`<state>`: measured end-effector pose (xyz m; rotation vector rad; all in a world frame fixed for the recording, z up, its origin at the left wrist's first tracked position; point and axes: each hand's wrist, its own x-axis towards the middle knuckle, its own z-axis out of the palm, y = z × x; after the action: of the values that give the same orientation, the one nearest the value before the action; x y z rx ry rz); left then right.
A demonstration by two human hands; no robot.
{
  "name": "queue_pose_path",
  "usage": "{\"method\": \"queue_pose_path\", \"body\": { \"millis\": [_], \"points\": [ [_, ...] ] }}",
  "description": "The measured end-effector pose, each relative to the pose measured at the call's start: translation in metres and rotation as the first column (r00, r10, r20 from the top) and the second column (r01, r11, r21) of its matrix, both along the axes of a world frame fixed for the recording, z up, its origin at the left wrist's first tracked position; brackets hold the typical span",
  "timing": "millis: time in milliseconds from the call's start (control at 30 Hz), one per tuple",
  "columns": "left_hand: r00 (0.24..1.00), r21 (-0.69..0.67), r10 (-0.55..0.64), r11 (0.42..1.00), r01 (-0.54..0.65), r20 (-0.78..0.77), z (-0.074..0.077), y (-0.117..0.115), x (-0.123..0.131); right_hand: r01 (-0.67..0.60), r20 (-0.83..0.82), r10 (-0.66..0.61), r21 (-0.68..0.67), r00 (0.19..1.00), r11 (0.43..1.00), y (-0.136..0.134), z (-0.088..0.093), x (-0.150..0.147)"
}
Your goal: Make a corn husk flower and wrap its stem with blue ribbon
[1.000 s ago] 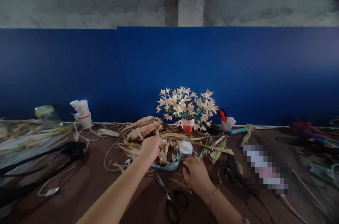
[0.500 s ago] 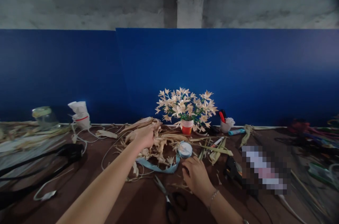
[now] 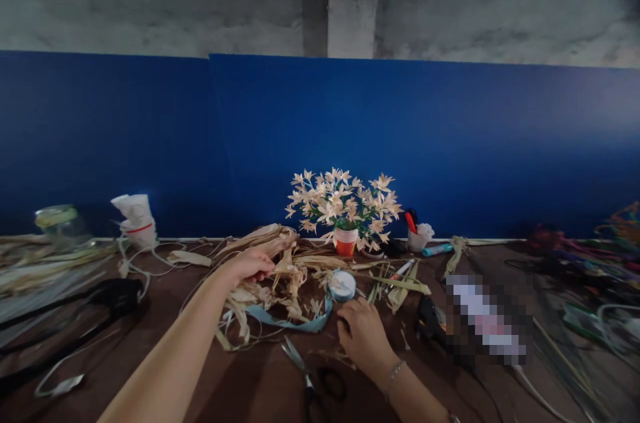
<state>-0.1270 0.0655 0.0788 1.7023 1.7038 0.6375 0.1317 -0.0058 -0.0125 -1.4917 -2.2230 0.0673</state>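
My left hand point(image 3: 251, 265) reaches over a pile of dried, straw-coloured husks point(image 3: 265, 240). Its fingers are pinched together on a crinkled dried husk point(image 3: 287, 269) at the pile's middle. My right hand point(image 3: 364, 333) rests on the table, holding nothing, with its fingers loosely bent and the thumb apart. Just beyond its fingertips lies a roll of light blue ribbon point(image 3: 343, 285), whose loose end point(image 3: 295, 325) curves to the left in front of the husks. Scissors point(image 3: 306, 373) with dark handles lie between my forearms, blades parted.
Behind the pile stands a red-and-white cup point(image 3: 346, 241) of pale husk flowers point(image 3: 337, 199). To the right are a dark glue gun point(image 3: 431, 317), a blue tube point(image 3: 437, 249) and a small cup of tools point(image 3: 419, 238). A glass jar point(image 3: 63, 228) and white cup point(image 3: 139, 229) stand left.
My left hand has drawn back from the far part of the pile, toward me and left, its fingers now pinching a husk. My right hand stays by the ribbon roll. The view has shifted slightly.
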Motion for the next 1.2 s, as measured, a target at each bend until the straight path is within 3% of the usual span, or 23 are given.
{"method": "queue_pose_path", "body": {
  "millis": [67,133,267,433,500,767,867,933,1067,1133,1200],
  "points": [
    [0.959,-0.125,0.027,0.992,0.008,0.283,-0.004,-0.005,-0.002,-0.001,0.000,0.001,-0.002,1.000,1.000,0.000,-0.001,0.000],
    [0.904,-0.234,0.089,0.972,0.012,0.418,-0.007,-0.006,-0.003,-0.007,0.003,0.007,-0.003,1.000,1.000,0.000,0.000,0.000],
    [0.833,-0.304,0.145,0.952,0.029,0.533,-0.008,-0.002,-0.005,-0.013,0.030,0.013,-0.014,0.999,1.000,-0.001,0.003,-0.001],
    [0.496,-0.318,0.172,0.921,0.226,0.851,-0.007,0.004,-0.007,-0.012,0.012,0.012,-0.003,1.000,1.000,0.000,0.001,0.001],
    [0.425,-0.282,0.158,0.928,0.246,0.891,-0.008,0.006,-0.007,-0.012,-0.003,0.012,0.010,1.000,1.000,0.001,-0.001,0.001],
    [0.368,-0.185,0.087,0.953,0.239,0.926,0.001,0.005,-0.002,-0.030,-0.028,0.031,0.033,0.999,0.999,0.000,-0.001,0.001],
    [0.321,-0.126,0.039,0.959,0.254,0.946,-0.001,-0.007,0.014,-0.021,-0.083,0.026,0.065,0.996,0.998,0.000,0.002,0.000],
    [0.272,-0.079,0.008,0.965,0.252,0.962,-0.011,-0.018,0.032,-0.018,-0.176,0.037,0.104,0.984,0.994,0.000,0.005,-0.001],
    [0.143,-0.092,0.047,0.939,0.330,0.989,-0.044,-0.042,0.075,-0.064,-0.485,0.143,0.176,0.863,0.982,-0.004,0.014,-0.002],
    [0.140,-0.161,0.115,0.908,0.386,0.983,-0.058,-0.052,0.093,-0.083,-0.648,0.164,0.154,0.743,0.985,-0.007,0.019,-0.003],
    [0.183,-0.213,0.150,0.892,0.399,0.971,-0.068,-0.059,0.106,-0.103,-0.773,0.132,0.086,0.621,0.991,-0.010,0.022,-0.004]
  ]
}}
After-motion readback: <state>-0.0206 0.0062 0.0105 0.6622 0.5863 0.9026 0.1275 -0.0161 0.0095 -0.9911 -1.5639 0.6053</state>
